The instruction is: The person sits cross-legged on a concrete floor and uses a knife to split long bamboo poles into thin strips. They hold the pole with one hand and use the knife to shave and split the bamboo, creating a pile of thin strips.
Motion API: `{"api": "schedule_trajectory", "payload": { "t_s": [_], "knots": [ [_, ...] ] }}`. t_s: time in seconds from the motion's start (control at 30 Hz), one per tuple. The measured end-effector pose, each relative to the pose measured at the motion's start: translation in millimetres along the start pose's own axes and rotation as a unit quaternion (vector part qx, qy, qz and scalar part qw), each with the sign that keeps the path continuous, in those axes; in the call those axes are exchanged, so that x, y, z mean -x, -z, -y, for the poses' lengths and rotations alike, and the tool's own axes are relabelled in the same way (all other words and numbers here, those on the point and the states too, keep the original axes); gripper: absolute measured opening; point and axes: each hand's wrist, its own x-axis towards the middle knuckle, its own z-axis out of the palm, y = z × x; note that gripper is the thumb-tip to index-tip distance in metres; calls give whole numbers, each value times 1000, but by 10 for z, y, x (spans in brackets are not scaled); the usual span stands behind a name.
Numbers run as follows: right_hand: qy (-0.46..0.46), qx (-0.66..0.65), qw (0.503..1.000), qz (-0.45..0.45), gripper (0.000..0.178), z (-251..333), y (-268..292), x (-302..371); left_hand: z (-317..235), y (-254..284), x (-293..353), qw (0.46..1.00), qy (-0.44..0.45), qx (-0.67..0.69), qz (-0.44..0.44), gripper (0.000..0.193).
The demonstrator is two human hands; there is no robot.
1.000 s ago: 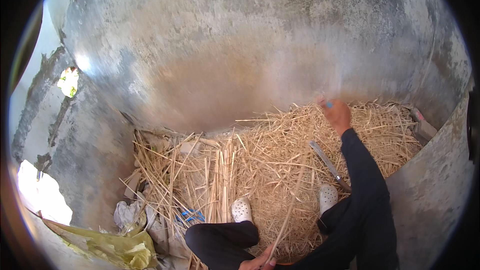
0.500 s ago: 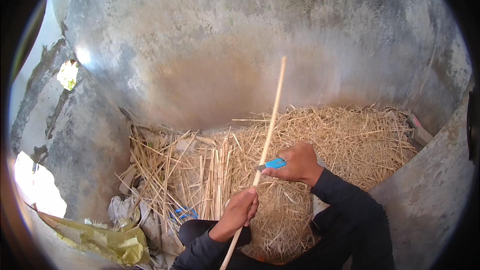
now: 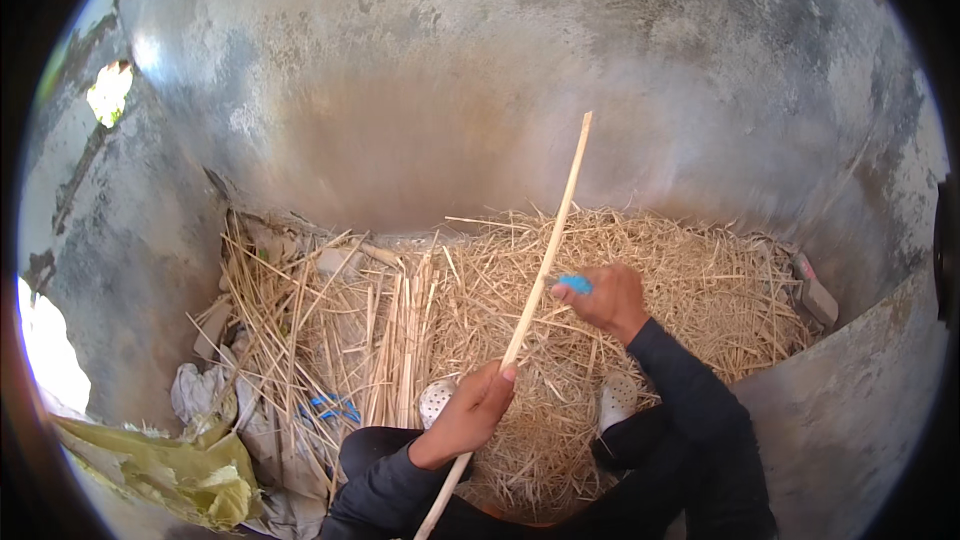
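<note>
A long, pale, peeled stick (image 3: 536, 297) slants up and away from me, its lower end running past the bottom edge. My left hand (image 3: 466, 416) is closed round its lower part. Higher up, my right hand (image 3: 614, 300) is a fist round the blue handle of a small knife (image 3: 573, 284). The blade is smeared by motion and sits at the stick's right side; I cannot tell whether it touches. Under both hands lies a thick bed of straw-coloured shavings (image 3: 690, 285).
Loose thin sticks (image 3: 285, 310) lie at the left, beside blue string (image 3: 330, 407). A yellow-green sack (image 3: 165, 470) lies front left. A concrete wall (image 3: 480, 90) curves round the far side; a brick-like block (image 3: 815, 290) rests at right. My perforated white shoes (image 3: 618, 398) stand among the shavings.
My right hand and the knife have moved up along the stick, farther from my left hand. The view has shifted, and both white shoes now show more.
</note>
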Motion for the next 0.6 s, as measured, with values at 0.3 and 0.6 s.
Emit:
{"api": "schedule_trajectory", "payload": {
  "t_s": [0.3,0.6],
  "knots": [
    [181,-22,983,-15,70,235,-187,67,105,-56,157,990,-60,-105,-69,27],
    [88,-2,995,-42,71,41,-61,22,129,-378,524,993,41,85,-66,25]
  ]
}}
